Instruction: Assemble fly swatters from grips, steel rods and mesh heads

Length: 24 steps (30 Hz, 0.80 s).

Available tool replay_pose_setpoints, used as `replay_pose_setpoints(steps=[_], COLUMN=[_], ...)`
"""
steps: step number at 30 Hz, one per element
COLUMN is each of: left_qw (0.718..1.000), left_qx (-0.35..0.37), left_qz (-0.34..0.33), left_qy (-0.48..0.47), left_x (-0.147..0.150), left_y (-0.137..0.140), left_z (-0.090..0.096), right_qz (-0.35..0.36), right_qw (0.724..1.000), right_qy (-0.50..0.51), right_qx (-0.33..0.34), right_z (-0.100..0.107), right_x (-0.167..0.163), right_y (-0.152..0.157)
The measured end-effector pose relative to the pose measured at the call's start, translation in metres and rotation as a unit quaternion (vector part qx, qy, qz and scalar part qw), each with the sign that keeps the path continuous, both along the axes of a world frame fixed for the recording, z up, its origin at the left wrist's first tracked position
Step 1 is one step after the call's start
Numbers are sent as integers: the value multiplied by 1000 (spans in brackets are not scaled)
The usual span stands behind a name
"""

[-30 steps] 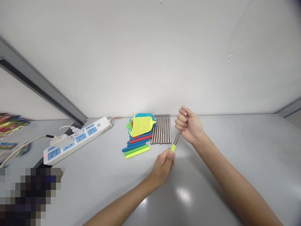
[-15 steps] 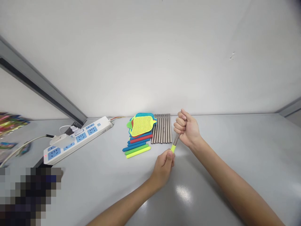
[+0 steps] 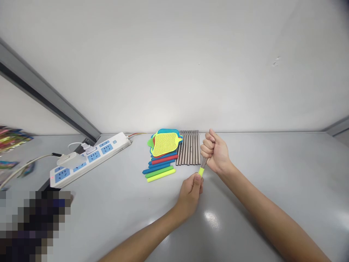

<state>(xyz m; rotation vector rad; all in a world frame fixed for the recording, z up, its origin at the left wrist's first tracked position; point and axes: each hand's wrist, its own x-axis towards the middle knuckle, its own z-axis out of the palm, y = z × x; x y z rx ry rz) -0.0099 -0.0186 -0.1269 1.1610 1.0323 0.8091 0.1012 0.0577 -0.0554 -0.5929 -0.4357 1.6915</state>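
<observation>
My left hand (image 3: 191, 191) is closed round a yellow handle grip (image 3: 201, 171), whose upper end shows above the thumb. A metal rod (image 3: 204, 162) meets the top of that grip, and my right hand (image 3: 216, 151) is wrapped round the rod in a fist. The rod and grip form one tilted line between both hands; most of each is hidden by the fingers. Left of my hands lie several loose handle grips (image 3: 161, 175) in yellow, green, blue and red. Fly swatter heads (image 3: 165, 144) in yellow, blue and green are stacked behind them.
Several metal rods (image 3: 188, 148) lie side by side near the wall. A white power strip (image 3: 91, 160) with plugs and cables runs along the left. Colourful packets (image 3: 13, 141) lie at the far left of the grey table (image 3: 272, 174). A pixelated patch covers the lower left.
My right hand has come slightly lower toward the left hand, and less of the rod shows between them. The whole view has shifted a little.
</observation>
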Motion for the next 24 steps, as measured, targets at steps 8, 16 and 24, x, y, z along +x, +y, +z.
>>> replay_pose_setpoints(steps=[8,16,24], left_qw=[1000,1000,1000], left_qx=[1,8,10], left_qz=[0,-5,1], left_qy=[9,6,4], left_x=[-1,-1,-1], left_y=[-2,-1,-2], left_z=[1,2,2], right_qz=[4,-6,-4], right_qw=[1000,1000,1000], right_qy=[26,15,13], right_qx=[-6,-15,-17], right_z=[-5,-5,-10], right_x=[-2,-5,-8], right_y=[-1,-6,-7])
